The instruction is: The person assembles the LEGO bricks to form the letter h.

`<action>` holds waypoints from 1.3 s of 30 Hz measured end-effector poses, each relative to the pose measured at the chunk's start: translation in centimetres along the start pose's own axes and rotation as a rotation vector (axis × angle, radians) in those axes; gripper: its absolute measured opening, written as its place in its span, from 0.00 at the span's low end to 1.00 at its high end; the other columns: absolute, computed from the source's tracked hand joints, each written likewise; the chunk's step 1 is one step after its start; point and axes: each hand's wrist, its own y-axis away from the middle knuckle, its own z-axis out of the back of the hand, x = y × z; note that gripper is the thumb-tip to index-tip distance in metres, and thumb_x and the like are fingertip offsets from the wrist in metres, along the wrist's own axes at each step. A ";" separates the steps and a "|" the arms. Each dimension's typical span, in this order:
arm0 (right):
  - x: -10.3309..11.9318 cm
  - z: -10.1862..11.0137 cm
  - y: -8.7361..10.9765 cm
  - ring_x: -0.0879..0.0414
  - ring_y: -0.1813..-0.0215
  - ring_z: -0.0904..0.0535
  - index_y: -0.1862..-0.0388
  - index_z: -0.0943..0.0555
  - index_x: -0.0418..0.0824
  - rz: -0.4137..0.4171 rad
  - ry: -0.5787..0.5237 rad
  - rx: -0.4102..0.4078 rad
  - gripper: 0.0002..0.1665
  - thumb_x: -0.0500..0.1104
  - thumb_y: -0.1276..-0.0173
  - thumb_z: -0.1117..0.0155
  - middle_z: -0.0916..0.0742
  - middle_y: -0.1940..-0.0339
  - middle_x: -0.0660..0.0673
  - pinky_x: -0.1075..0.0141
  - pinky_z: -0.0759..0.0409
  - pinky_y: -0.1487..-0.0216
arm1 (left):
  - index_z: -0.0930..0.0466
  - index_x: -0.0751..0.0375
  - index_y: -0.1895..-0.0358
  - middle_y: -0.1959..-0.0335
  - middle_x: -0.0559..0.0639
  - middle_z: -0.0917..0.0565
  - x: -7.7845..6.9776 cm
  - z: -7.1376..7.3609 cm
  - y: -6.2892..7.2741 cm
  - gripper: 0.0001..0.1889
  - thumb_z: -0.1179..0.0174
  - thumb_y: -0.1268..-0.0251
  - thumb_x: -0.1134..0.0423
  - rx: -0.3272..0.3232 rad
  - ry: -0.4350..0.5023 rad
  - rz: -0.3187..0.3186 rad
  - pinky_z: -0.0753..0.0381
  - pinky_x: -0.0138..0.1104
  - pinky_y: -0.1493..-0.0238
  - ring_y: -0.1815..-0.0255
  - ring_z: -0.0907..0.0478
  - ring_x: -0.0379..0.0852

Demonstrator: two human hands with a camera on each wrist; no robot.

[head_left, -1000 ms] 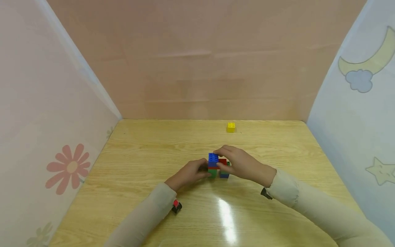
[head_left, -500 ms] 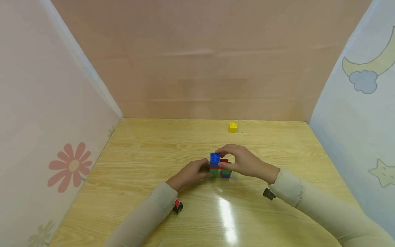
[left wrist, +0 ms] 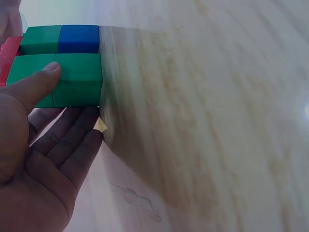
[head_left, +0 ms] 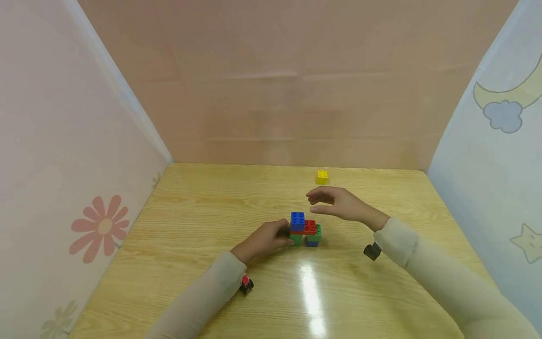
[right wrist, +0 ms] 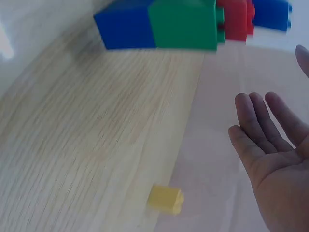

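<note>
A small toy-brick structure stands on the table, with two columns joined by a red brick [head_left: 311, 227]. Its left column is two stacked green bricks [left wrist: 79, 82]; the right one is a green brick [right wrist: 186, 26] over a blue brick [right wrist: 126, 29]. On the red brick's left end sits another blue brick [head_left: 298, 221]. My left hand [head_left: 267, 238] grips the left column, thumb on the near face and fingers at the other side. Above and behind the structure, my right hand [head_left: 342, 203] hovers with relaxed, parted fingers, touching nothing.
A single yellow brick [head_left: 322, 177] lies near the far edge of the wooden table [head_left: 220, 197]. Pale walls flank the table on both sides, and a brownish sheet [head_left: 271, 94] hangs behind it.
My right hand has let go of the top blue brick and lifted up and away to the right. The left hand keeps its grip on the left column.
</note>
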 end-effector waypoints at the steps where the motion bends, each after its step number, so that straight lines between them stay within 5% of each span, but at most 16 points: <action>1: -0.5 0.4 -0.2 0.54 0.42 0.22 0.37 0.25 0.48 -0.025 -0.010 -0.015 0.30 0.56 0.34 0.33 0.19 0.43 0.49 0.51 0.26 0.38 | 0.23 0.44 0.48 0.51 0.35 0.18 0.0 0.0 0.0 0.15 0.36 0.35 0.51 -0.001 -0.001 0.004 0.24 0.34 0.44 0.48 0.23 0.33; 11: -5.4 2.6 -2.0 0.40 0.37 0.27 0.24 0.40 0.43 -0.200 0.147 -0.194 0.50 0.64 0.38 0.33 0.22 0.40 0.38 0.42 0.29 0.39 | 0.23 0.43 0.49 0.52 0.34 0.19 -0.3 0.2 0.0 0.14 0.36 0.35 0.50 0.009 -0.010 0.020 0.24 0.34 0.44 0.48 0.23 0.34; 25: -9.0 2.7 -4.7 0.33 0.32 0.36 0.24 0.44 0.33 -0.264 0.291 -0.299 0.49 0.51 0.34 0.31 0.32 0.32 0.29 0.39 0.36 0.35 | 0.23 0.43 0.49 0.52 0.33 0.19 -0.3 0.0 -0.2 0.14 0.35 0.36 0.51 0.010 0.006 0.022 0.24 0.31 0.45 0.49 0.24 0.32; 39: -11.0 2.4 -6.3 0.32 0.27 0.45 0.23 0.48 0.32 -0.325 0.293 -0.286 0.48 0.47 0.31 0.35 0.38 0.26 0.29 0.39 0.45 0.30 | 0.23 0.43 0.50 0.54 0.32 0.19 0.1 -0.1 -0.3 0.13 0.35 0.36 0.51 0.000 -0.008 -0.008 0.24 0.30 0.47 0.50 0.23 0.31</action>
